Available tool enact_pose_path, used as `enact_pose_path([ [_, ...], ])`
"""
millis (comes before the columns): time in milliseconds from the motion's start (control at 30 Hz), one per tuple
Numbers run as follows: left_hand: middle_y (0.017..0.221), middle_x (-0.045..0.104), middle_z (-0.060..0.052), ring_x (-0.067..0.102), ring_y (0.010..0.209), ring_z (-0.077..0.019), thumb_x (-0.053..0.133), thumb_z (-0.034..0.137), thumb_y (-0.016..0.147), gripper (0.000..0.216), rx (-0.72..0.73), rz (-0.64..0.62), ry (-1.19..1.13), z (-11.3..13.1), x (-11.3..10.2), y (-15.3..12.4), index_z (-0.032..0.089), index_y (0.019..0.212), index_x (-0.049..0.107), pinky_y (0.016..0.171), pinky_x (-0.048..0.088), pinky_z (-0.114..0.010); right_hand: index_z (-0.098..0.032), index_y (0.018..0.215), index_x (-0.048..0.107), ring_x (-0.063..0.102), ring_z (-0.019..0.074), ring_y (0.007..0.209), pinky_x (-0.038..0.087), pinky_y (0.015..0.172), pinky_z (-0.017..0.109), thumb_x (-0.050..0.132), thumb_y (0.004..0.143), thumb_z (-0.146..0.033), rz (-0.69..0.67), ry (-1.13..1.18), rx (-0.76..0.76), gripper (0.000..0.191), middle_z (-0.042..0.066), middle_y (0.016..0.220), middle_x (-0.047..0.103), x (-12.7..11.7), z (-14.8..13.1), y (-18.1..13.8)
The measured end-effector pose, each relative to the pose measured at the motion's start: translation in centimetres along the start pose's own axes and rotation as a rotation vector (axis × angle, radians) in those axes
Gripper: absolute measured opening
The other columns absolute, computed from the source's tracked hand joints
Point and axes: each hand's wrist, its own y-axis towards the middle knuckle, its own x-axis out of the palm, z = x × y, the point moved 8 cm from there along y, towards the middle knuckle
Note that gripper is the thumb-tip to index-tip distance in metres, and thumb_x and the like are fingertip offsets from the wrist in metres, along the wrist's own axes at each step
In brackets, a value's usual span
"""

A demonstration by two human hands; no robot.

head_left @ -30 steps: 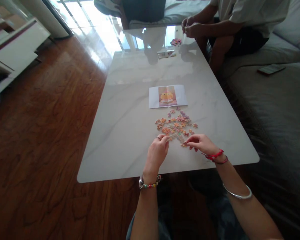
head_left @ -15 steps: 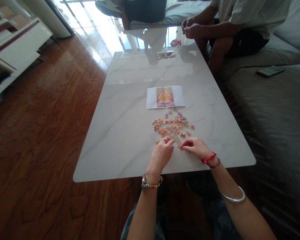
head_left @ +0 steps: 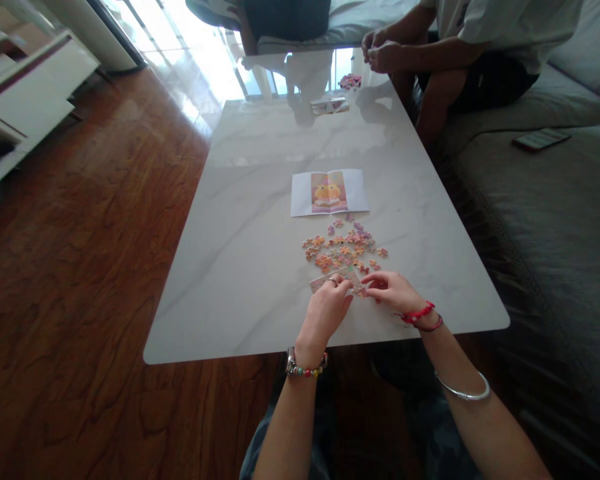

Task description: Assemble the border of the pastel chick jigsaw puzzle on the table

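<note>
Several loose pink and orange puzzle pieces (head_left: 343,249) lie spread on the white marble table (head_left: 260,220). Just beyond them rests a printed reference picture (head_left: 329,192) on white paper. A small joined strip of pieces (head_left: 333,277) lies at the near edge of the pile. My left hand (head_left: 326,309) rests on that strip with its fingers curled and pressed down. My right hand (head_left: 392,291) is beside it, fingers pinched on a small piece next to the strip. Both wrists wear bracelets.
Another person sits on the grey sofa (head_left: 555,167) at the table's far right end, hands (head_left: 380,52) together over a second small pile of pieces (head_left: 351,81) and a small box (head_left: 329,105). A phone (head_left: 537,139) lies on the sofa. Wooden floor to the left.
My left hand has slid right along the joined strip toward my right hand, and the two hands now nearly touch. The view shifted slightly.
</note>
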Motion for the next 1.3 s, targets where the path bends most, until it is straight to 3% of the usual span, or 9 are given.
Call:
enact_pose_path([
  [167, 0.094, 0.057, -0.004, 0.057, 0.075, -0.0124, 0.049, 0.022, 0.078, 0.017, -0.015, 0.013, -0.115, -0.1, -0.1, 0.1, 0.020, 0.094, 0.054, 0.067, 0.046, -0.024, -0.014, 0.081, 0.064, 0.058, 0.0124, 0.066, 0.045, 0.059, 0.023, 0.054, 0.067, -0.027, -0.077, 0.115, -0.051, 0.021, 0.004, 0.074, 0.065, 0.6, -0.9, -0.2],
  [400, 0.079, 0.064, -0.001, 0.060, 0.069, -0.0102, 0.046, 0.021, 0.079, 0.014, -0.043, -0.024, -0.600, 0.1, 0.3, 0.2, 0.018, 0.092, 0.051, 0.062, 0.048, -0.022, -0.014, 0.076, 0.058, 0.054, 0.0090, 0.052, 0.039, 0.045, 0.020, 0.060, 0.066, -0.034, -0.088, 0.184, -0.028, 0.023, 0.000, 0.061, 0.060, 0.7, -1.0, -0.3],
  [667, 0.076, 0.064, -0.001, 0.060, 0.067, -0.0095, 0.048, 0.021, 0.076, 0.012, -0.176, -0.023, -0.812, -1.3, -0.1, 0.1, 0.017, 0.085, 0.055, 0.062, 0.047, -0.021, -0.015, 0.088, 0.054, 0.059, 0.0125, 0.065, 0.044, 0.048, 0.021, 0.063, 0.064, -0.031, -0.108, 0.321, -0.050, 0.030, 0.003, 0.074, 0.063, 1.5, -1.7, -0.4],
  [800, 0.071, 0.064, -0.001, 0.059, 0.066, -0.0106, 0.052, 0.023, 0.073, 0.009, -0.247, -0.042, -0.796, -2.2, 0.0, -0.5, 0.016, 0.079, 0.055, 0.060, 0.046, -0.021, -0.014, 0.083, 0.055, 0.059, 0.0115, 0.062, 0.046, 0.049, 0.022, 0.061, 0.066, -0.029, -0.093, 0.347, -0.094, 0.023, 0.002, 0.070, 0.062, 2.3, -2.8, -0.4],
  [1000, 0.070, 0.063, -0.001, 0.059, 0.061, -0.0108, 0.053, 0.030, 0.072, 0.015, -0.295, -0.183, -0.804, -4.0, -0.3, -2.2, 0.016, 0.078, 0.055, 0.057, 0.046, -0.021, -0.016, 0.081, 0.052, 0.060, 0.0127, 0.067, 0.049, 0.051, 0.023, 0.058, 0.068, -0.025, -0.079, 0.352, -0.132, 0.017, 0.002, 0.075, 0.059, 3.9, -3.7, -0.2],
  [1167, 0.078, 0.062, -0.003, 0.059, 0.062, -0.0110, 0.052, 0.028, 0.073, 0.017, -0.481, 0.092, -0.614, -8.8, -3.6, -3.7, 0.016, 0.085, 0.055, 0.061, 0.046, -0.024, -0.018, 0.092, 0.048, 0.060, 0.0101, 0.062, 0.048, 0.055, 0.023, 0.050, 0.070, -0.012, -0.056, 0.167, -0.197, 0.023, 0.001, 0.076, 0.062, 5.7, -4.7, -0.3],
  [1300, 0.083, 0.061, -0.004, 0.058, 0.066, -0.0116, 0.049, 0.021, 0.074, 0.014, -0.492, 0.185, -0.372, -9.8, -4.4, -4.1, 0.017, 0.085, 0.056, 0.067, 0.046, -0.027, -0.020, 0.100, 0.046, 0.059, 0.0093, 0.064, 0.049, 0.062, 0.024, 0.051, 0.071, -0.010, 0.013, 0.032, -0.297, 0.031, 0.001, 0.082, 0.062, 6.7, -5.5, 0.0],
])
